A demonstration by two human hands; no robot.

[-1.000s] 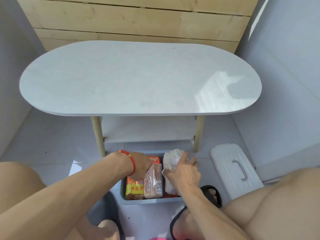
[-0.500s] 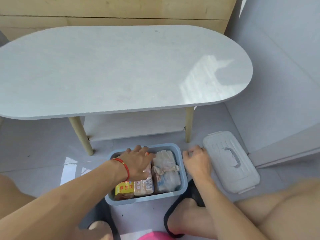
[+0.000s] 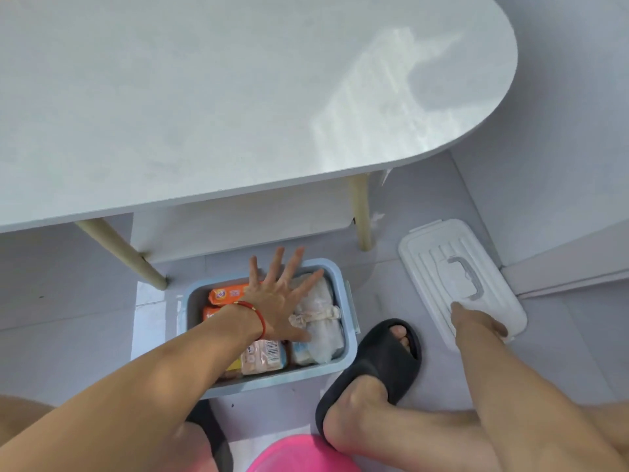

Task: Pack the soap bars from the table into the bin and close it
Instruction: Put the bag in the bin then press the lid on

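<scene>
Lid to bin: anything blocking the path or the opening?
Yes. The left hand lies spread open over the soap packs in the blue bin, covering much of the opening. The black slipper sits on the floor between bin and white lid, which the right hand is on; lifting clears that.

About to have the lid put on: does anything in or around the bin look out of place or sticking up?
Nothing stands out. The soap bars lie inside the blue bin, left hand spread flat over them. The white lid lies on the floor to the right, intact, right hand at its near edge.
</scene>
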